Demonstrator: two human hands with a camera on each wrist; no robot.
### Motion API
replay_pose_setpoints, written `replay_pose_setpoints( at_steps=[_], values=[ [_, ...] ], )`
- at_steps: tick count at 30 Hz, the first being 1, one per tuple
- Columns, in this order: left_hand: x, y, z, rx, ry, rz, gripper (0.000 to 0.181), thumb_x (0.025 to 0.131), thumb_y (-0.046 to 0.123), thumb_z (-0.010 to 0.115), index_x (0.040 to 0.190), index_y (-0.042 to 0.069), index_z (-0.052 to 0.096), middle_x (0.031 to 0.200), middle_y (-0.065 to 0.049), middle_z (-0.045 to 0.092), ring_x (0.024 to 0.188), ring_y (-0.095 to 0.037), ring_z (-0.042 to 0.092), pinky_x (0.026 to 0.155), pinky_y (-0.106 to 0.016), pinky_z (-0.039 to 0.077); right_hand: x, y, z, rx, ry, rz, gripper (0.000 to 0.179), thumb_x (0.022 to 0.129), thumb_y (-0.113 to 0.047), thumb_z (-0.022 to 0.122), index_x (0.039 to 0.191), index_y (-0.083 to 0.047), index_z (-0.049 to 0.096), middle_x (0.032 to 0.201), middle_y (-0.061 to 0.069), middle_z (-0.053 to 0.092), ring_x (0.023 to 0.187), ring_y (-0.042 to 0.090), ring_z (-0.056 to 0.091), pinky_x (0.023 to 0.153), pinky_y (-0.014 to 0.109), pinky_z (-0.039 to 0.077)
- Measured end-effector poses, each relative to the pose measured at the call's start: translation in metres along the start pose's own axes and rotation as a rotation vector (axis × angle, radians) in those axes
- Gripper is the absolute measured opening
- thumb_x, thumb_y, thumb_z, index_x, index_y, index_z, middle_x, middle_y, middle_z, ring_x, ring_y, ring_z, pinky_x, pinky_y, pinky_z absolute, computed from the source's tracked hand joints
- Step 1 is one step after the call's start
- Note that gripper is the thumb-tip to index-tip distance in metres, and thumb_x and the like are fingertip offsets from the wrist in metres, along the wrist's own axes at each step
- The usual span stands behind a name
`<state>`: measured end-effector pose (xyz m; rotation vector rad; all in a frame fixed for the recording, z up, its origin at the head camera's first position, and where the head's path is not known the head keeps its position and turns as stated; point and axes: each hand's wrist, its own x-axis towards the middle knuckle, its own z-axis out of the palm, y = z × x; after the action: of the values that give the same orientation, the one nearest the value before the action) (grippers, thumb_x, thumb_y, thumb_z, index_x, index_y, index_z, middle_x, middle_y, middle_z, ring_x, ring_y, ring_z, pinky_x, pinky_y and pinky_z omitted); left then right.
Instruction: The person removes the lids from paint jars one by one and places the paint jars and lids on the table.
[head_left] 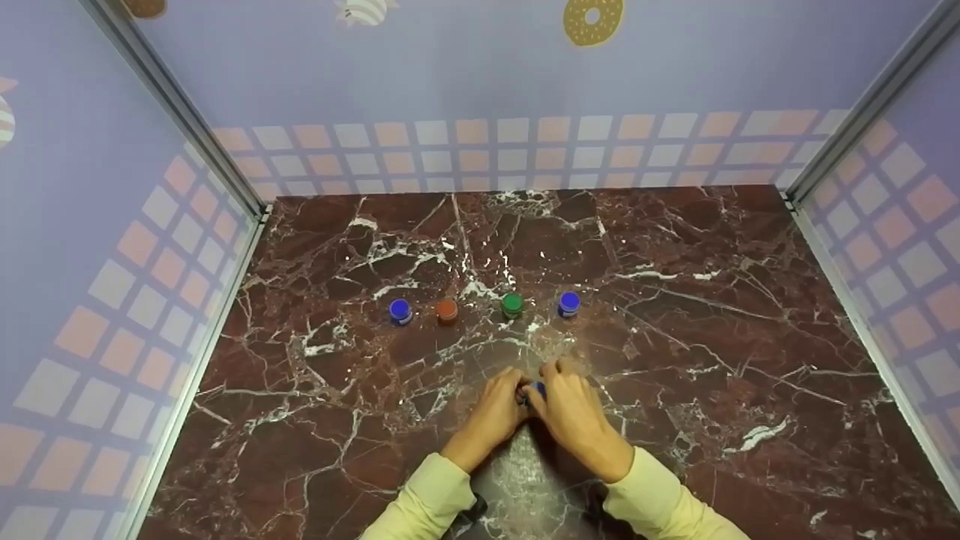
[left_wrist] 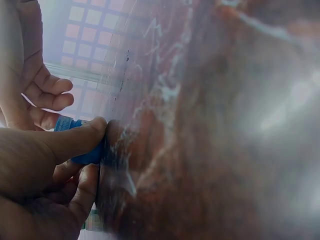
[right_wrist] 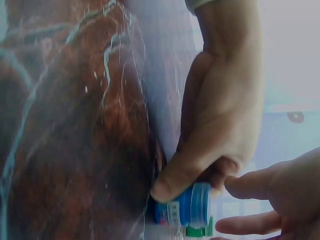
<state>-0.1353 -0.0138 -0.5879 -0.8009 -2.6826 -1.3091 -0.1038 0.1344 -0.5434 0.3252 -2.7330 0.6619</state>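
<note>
My left hand (head_left: 495, 405) holds a small blue jar (left_wrist: 87, 156) by its body, upright against the tabletop, thumb on one side and fingers curled on the other. In the right wrist view the jar shows a white printed label and a ribbed lid (right_wrist: 200, 204). Close over that lid is my right hand (head_left: 576, 409), its fingers (right_wrist: 250, 222) spread and slightly bent, with a gap between them and the lid. From the head view, both hands hide most of the jar.
Beyond the hands stand several small jars in a loose row: a blue one (head_left: 400, 311), an orange-red one (head_left: 447, 312), a green one (head_left: 512, 305) and another blue one (head_left: 568, 304). Patterned panels (head_left: 480, 82) enclose the dark red marbled table (head_left: 720, 420) at the back and sides.
</note>
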Motion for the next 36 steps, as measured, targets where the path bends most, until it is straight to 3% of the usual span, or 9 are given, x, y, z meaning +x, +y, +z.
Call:
replay_pose_setpoints(
  at_steps=[3,9,20,25,31,36],
  values=[
    [0.000,-0.001,0.000,-0.001,-0.008,-0.003,0.024,0.077,-0.006,0.079,0.097,0.001,0.067,0.087,-0.006,0.063,0.077,-0.018,0.058,0.072,-0.033,0.052,-0.001,-0.004,0.002,-0.033,-0.026,-0.004,0.030,0.087,-0.018,0.082,0.089,0.000,0.059,0.083,0.012,0.054,0.062,0.039,0.063,0.049,0.047,0.052],
    [0.000,0.000,0.000,-0.008,-0.022,-0.022,0.024,0.079,-0.002,0.081,0.099,-0.002,0.068,0.089,-0.007,0.064,0.079,-0.020,0.061,0.075,-0.035,0.053,-0.002,-0.005,0.005,-0.106,-0.062,-0.039,0.029,0.085,-0.012,0.083,0.086,0.000,0.057,0.080,0.014,0.056,0.065,0.038,0.064,0.053,0.048,0.054],
    [-0.001,0.000,0.000,0.024,-0.018,-0.011,0.024,0.076,-0.001,0.080,0.095,0.003,0.067,0.087,-0.005,0.063,0.080,-0.021,0.060,0.075,-0.037,0.052,0.001,0.000,0.005,-0.076,-0.100,-0.165,0.022,0.085,-0.003,0.079,0.087,0.003,0.057,0.081,0.013,0.054,0.066,0.035,0.061,0.054,0.046,0.054],
    [-0.001,-0.001,0.000,0.041,-0.012,-0.003,0.026,0.072,-0.004,0.080,0.088,0.004,0.061,0.081,-0.004,0.057,0.077,-0.022,0.057,0.072,-0.039,0.050,0.003,0.005,0.003,-0.055,-0.135,-0.268,0.016,0.085,0.001,0.076,0.091,0.004,0.062,0.085,0.011,0.054,0.071,0.029,0.061,0.058,0.041,0.055],
    [-0.001,0.001,-0.001,0.040,-0.042,-0.056,0.033,0.073,0.007,0.086,0.095,0.006,0.062,0.091,-0.005,0.062,0.091,-0.030,0.062,0.084,-0.046,0.050,0.007,0.016,-0.002,-0.013,-0.211,-0.450,0.015,0.085,0.001,0.076,0.099,-0.001,0.070,0.101,0.010,0.064,0.092,0.027,0.061,0.082,0.038,0.056],
    [-0.001,0.001,-0.001,0.017,-0.029,-0.041,0.030,0.075,0.011,0.088,0.090,0.007,0.061,0.086,-0.002,0.059,0.081,-0.024,0.058,0.076,-0.040,0.049,0.008,0.026,-0.003,0.033,-0.228,-0.531,0.013,0.080,-0.003,0.080,0.090,-0.009,0.073,0.108,0.004,0.070,0.096,0.025,0.060,0.085,0.039,0.053]
  ],
)
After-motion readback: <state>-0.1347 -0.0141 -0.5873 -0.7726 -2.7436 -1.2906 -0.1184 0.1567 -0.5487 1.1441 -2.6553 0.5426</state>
